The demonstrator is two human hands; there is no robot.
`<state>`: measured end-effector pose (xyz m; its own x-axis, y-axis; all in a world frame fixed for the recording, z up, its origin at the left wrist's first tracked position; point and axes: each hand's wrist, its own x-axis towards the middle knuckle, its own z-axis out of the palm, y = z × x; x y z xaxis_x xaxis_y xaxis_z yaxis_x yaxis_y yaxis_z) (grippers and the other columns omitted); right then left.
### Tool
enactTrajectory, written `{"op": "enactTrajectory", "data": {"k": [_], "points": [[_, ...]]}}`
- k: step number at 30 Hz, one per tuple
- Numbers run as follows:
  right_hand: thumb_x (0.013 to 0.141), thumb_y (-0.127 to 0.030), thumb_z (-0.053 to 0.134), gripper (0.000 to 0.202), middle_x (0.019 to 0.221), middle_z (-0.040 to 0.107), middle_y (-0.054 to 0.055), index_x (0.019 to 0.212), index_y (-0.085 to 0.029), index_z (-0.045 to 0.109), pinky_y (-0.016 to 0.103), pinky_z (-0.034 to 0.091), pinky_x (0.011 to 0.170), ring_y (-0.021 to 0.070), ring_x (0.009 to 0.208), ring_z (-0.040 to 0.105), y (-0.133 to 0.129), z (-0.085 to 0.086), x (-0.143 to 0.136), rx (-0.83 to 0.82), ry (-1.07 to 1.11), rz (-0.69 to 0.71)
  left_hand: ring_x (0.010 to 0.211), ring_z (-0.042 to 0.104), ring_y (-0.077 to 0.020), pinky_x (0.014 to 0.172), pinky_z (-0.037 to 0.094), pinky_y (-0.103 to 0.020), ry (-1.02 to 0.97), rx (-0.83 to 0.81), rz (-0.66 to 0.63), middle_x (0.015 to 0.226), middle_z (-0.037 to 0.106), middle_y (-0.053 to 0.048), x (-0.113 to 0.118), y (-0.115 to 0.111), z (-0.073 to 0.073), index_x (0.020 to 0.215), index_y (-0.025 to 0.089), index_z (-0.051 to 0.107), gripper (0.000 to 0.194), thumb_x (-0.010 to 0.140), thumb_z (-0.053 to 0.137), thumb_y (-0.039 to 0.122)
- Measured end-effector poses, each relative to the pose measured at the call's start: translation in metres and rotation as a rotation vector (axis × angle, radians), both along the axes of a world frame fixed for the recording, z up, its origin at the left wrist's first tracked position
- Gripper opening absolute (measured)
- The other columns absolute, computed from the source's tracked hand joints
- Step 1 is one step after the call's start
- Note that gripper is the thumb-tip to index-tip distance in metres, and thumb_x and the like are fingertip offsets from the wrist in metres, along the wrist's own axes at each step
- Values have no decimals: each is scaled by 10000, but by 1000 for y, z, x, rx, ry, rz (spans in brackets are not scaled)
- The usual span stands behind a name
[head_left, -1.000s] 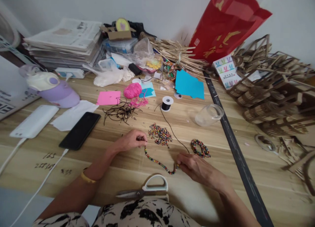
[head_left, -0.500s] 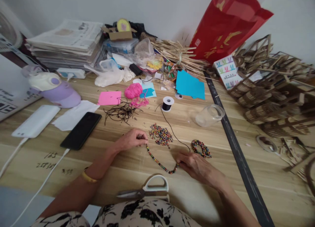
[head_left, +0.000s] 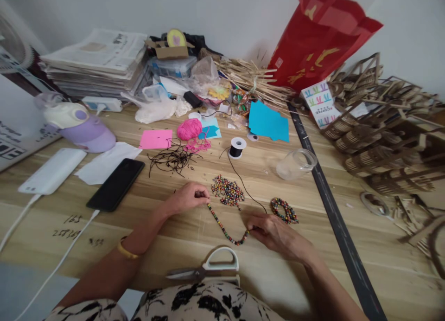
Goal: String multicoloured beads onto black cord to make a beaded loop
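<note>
A string of small coloured beads [head_left: 225, 233] hangs in a curve between my two hands, low over the wooden table. My left hand [head_left: 190, 198] pinches its left end, fingertips pressed together. The right end is in the closed fingers of my right hand [head_left: 269, 230]. Black cord runs from a white spool [head_left: 237, 148] down to my right hand. Between and just beyond my hands lies a loose pile of beads [head_left: 227, 190]. A coiled beaded loop [head_left: 284, 210] rests to the right, close to my right hand.
Scissors [head_left: 205, 267] lie near my body. A black phone [head_left: 116, 185] is on the left, with tangled black cord [head_left: 174, 157] beyond it. A glass jar [head_left: 295, 164] lies on its side at right. Woven baskets [head_left: 385, 149] crowd the far right; newspapers [head_left: 95, 61] are stacked at back left.
My right hand has shifted slightly left, so the bead string's right end sits closer to my left hand. My left hand stays nearly in place.
</note>
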<state>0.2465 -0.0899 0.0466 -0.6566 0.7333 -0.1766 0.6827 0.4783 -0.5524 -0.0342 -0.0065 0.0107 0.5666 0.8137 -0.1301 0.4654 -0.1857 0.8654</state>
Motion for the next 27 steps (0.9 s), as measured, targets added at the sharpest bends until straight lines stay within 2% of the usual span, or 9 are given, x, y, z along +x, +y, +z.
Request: {"op": "enactTrajectory", "data": {"k": [8, 18, 27], "points": [[893, -92, 485, 118, 793, 584, 3, 833, -174, 545, 236, 355, 591, 113, 644, 520, 0, -1, -6, 4, -43, 24, 610, 561, -130, 574, 401, -205, -74, -52, -7, 673, 676, -34, 2, 0, 4, 694, 124, 678, 163, 741, 616, 268], [888, -107, 505, 93, 895, 593, 31, 846, -179, 548, 235, 371, 590, 134, 712, 564, -3, -6, -4, 116, -124, 42, 550, 479, -86, 539, 356, -176, -49, -32, -37, 600, 601, 8, 3, 0, 8, 676, 107, 649, 162, 750, 606, 244], [916, -116, 470, 136, 831, 579, 22, 815, -174, 540, 235, 327, 532, 109, 624, 525, -5, -8, -2, 102, -125, 66, 554, 483, -90, 549, 364, -184, -33, -38, -47, 609, 610, 6, 3, 0, 8, 680, 105, 646, 157, 752, 600, 237]]}}
